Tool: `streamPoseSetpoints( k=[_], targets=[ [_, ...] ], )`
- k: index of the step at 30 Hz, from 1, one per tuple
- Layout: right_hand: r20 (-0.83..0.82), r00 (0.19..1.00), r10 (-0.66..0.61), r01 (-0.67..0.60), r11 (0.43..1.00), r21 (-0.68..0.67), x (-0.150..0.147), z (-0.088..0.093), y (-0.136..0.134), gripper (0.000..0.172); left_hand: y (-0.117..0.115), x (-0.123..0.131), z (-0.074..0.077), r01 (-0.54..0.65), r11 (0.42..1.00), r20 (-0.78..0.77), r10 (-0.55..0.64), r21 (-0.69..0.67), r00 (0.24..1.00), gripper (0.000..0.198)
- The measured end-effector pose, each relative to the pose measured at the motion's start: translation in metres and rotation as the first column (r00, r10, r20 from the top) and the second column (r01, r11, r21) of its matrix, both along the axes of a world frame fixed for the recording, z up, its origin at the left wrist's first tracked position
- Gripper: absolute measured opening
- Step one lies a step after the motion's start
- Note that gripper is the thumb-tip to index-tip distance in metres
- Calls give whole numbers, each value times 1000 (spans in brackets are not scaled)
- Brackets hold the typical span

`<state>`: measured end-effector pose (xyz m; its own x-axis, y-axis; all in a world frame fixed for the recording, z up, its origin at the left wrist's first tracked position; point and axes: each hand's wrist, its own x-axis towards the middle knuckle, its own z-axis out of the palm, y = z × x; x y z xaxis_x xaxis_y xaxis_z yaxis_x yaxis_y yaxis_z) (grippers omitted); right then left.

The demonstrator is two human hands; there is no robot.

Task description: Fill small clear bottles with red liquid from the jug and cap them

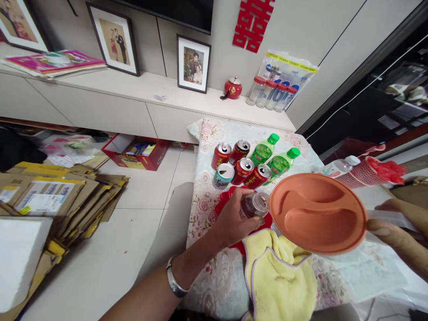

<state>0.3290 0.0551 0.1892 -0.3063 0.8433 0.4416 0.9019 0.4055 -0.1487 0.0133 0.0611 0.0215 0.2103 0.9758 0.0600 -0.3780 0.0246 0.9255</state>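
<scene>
My left hand (pixel 236 218) is wrapped round a clear bottle (pixel 260 203) with an uncapped mouth, tilted to the right; its contents look dark, perhaps the red behind it. Just right of its mouth, my right hand (pixel 397 232) grips an orange divided dish (pixel 317 213) by its right rim. The dish is tipped toward me, its compartments bare. A translucent strip (pixel 391 218) shows by my right fingers; I cannot make out what it is. Under the bottle lies a red tray (pixel 225 196), mostly hidden. A yellow cloth (pixel 284 285) is bunched in front of the dish.
Several red cans (pixel 244 169), a teal-and-white can (pixel 223 176) and two green-capped bottles (pixel 262 151) stand behind my hands on the flowered tablecloth (pixel 207 223). A pink basket (pixel 364 174) stands right, flattened cardboard (pixel 60 196) left. Red-lidded jars (pixel 270 93) line the cabinet.
</scene>
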Motion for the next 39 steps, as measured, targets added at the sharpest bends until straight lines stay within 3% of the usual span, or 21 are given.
streamPoseSetpoints(
  k=[3,12,16,21,23,26,32,35,39],
  targets=[
    [111,992,52,-51,999,-12,5,-3,-2,47,0,-1,0,-7,1000,-21,7,9,1000,61],
    [62,975,212,-214,977,21,-24,2,1,37,-1,-2,1,-7,1000,-55,7,10,998,60],
    [-128,982,140,-147,988,-45,-45,3,-1,40,-1,-5,5,7,1000,-59,-7,2,998,60],
    [-411,911,34,-107,982,-157,-48,-9,0,46,-1,-8,10,38,999,-96,-38,1,995,58],
    [-538,842,-44,-77,977,-201,-42,-16,1,48,-1,-9,10,42,999,-115,-41,8,993,58],
    [-754,645,-127,-46,978,-204,-36,-21,3,45,-1,-10,12,23,1000,-149,-22,7,989,56],
    [-932,356,-71,35,997,-62,-25,-32,14,61,-1,-10,14,38,999,-139,-35,24,990,52],
    [-967,252,-35,65,998,-19,-16,-51,20,62,0,-8,8,13,999,-113,-8,44,994,50],
    [-985,171,32,91,995,48,-10,-87,28,57,-1,-8,2,7,999,-115,-1,47,993,53]
  ],
)
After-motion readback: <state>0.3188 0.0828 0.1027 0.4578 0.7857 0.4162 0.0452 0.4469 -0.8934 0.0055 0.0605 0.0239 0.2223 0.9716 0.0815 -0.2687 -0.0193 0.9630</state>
